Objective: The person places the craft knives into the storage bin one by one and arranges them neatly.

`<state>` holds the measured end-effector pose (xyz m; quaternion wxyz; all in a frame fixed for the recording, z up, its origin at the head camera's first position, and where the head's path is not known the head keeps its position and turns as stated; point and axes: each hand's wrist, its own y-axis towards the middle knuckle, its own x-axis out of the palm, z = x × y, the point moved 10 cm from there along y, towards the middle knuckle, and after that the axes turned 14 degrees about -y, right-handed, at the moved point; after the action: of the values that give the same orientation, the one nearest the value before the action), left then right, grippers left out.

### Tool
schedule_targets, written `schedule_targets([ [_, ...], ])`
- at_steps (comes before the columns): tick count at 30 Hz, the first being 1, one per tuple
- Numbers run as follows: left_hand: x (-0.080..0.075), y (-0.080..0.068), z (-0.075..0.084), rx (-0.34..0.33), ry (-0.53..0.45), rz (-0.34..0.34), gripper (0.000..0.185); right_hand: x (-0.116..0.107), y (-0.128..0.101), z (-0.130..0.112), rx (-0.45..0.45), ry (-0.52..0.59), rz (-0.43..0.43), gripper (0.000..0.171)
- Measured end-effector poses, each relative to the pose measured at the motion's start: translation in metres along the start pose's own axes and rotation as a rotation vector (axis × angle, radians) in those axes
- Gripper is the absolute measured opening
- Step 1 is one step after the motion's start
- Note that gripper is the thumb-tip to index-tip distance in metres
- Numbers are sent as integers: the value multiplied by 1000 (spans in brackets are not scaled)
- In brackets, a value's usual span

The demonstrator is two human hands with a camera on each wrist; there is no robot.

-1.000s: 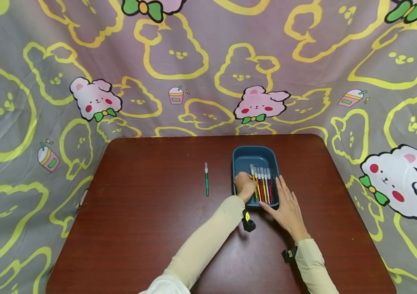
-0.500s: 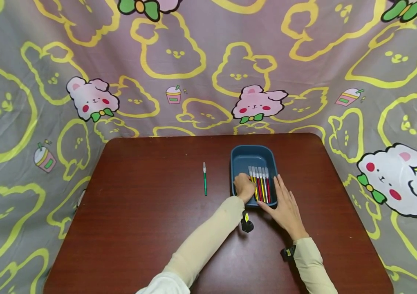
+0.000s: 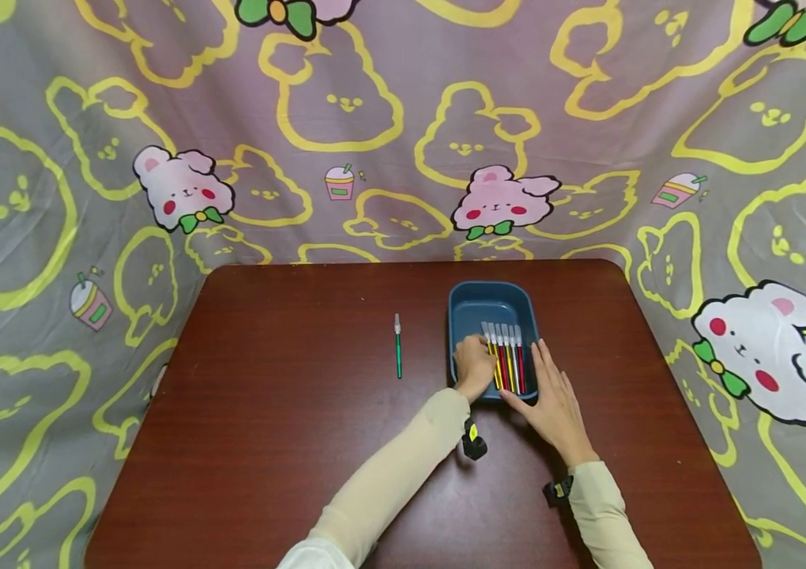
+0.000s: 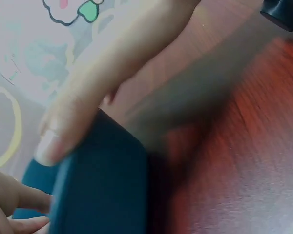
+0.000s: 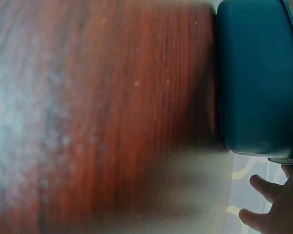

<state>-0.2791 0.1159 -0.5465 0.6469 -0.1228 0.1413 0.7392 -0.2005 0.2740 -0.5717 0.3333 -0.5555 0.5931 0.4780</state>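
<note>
Both wrist views are blurred: I make out only the tray (image 4: 102, 190) wall, red-brown counter (image 5: 112, 122) and parts of fingers. My left hand (image 3: 475, 363) covers the near ends of the leftmost brushes (image 3: 506, 357), so I cannot tell whether its curled fingers pinch one or only rest on them. The brushes lie side by side in the near half of the tray (image 3: 491, 299), tips pointing away; the far half is bare. My right hand (image 3: 552, 400) lies flat, fingers straight, against the tray's right near corner, holding nothing. A green brush (image 3: 398, 345) lies alone on the counter (image 3: 289, 411), well left of the tray, with open room around it. The tray sits right of centre, apart from every counter edge.
</note>
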Motion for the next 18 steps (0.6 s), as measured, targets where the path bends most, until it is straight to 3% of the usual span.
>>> schedule_targets([
  [3, -10, -1, 14, 39, -28, -30, 29, 0, 0, 0, 1, -1, -1, 109],
  [7, -23, -1, 20, 14, -102, -77, 28, 1, 0, 1, 4, -6, -3, 109],
  [18, -42, 7, 13, 0, -383, -252, 32, 4, 0, 1, 13, -7, -14, 109],
])
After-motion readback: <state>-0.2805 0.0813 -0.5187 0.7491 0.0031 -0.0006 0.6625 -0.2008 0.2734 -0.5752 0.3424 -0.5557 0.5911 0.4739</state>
